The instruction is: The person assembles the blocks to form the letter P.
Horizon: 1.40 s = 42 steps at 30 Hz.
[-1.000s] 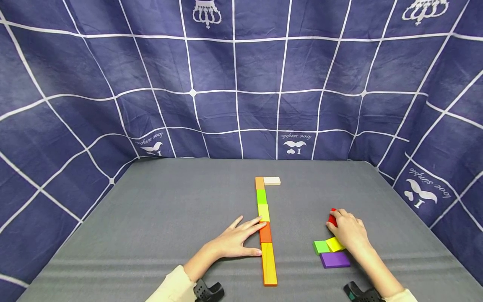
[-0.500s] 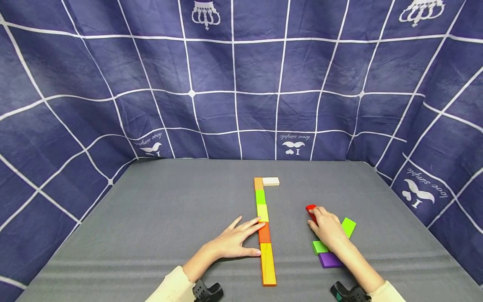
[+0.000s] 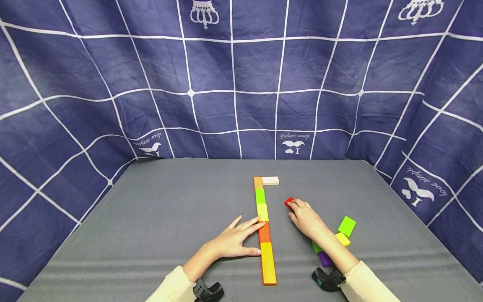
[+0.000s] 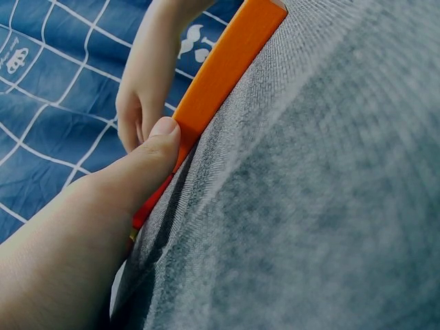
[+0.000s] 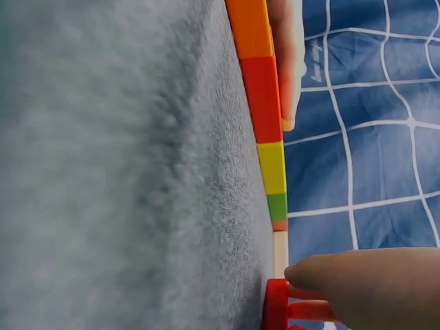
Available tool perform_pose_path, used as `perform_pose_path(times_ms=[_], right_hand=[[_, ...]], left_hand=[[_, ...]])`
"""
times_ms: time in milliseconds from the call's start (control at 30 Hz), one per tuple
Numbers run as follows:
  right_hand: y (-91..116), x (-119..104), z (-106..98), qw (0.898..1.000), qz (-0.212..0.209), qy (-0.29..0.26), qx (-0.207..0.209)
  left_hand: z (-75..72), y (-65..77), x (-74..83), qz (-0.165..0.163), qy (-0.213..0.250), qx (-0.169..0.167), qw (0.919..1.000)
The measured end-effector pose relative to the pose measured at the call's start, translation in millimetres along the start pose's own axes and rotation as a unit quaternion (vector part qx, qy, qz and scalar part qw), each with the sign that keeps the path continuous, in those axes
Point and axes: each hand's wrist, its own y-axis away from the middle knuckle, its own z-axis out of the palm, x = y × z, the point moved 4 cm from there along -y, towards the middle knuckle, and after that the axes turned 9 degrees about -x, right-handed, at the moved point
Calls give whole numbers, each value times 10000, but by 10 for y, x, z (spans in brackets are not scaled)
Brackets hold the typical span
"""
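A straight row of flat blocks runs away from me: a long yellow-orange block (image 3: 268, 266) nearest, then a red-orange block (image 3: 265, 235), a yellow one (image 3: 262, 213), a green one (image 3: 260, 196) and a small orange one (image 3: 258, 182). Beside the far end a white block (image 3: 271, 180) sticks out to the right. My left hand (image 3: 235, 242) lies spread along the row's left side, fingertips on the yellow and red-orange blocks, thumb against the long one. To the right of the row, my right hand (image 3: 307, 220) pinches a red block (image 5: 276, 306) by its end.
Under and beside the right forearm lie a green block (image 3: 347, 225), a yellow block (image 3: 343, 239), a purple block (image 3: 325, 259) and another green block (image 3: 315, 248), the last two partly hidden. A blue checked curtain (image 3: 211, 109) surrounds the grey tabletop (image 3: 170, 201).
My right hand has carried the red block left and slightly away from me, toward the row, uncovering a green block behind it. The left hand has stayed in place.
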Motion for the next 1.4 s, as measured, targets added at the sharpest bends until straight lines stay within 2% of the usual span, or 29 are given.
perform_pose_path(times_ms=[500,933,1400], right_hand=[[-371,175,62,9988,291,-51,-400],[-658,324,128,9971,472,-390,-453],[-779,432,191,9957,151,-808,-422]], left_hand=[[-2,9,-3,-45,-4,-3,10000],[-10,-2,-2,-24,-69,-44,10000],[3,9,-18,-74,13,-38,10000]])
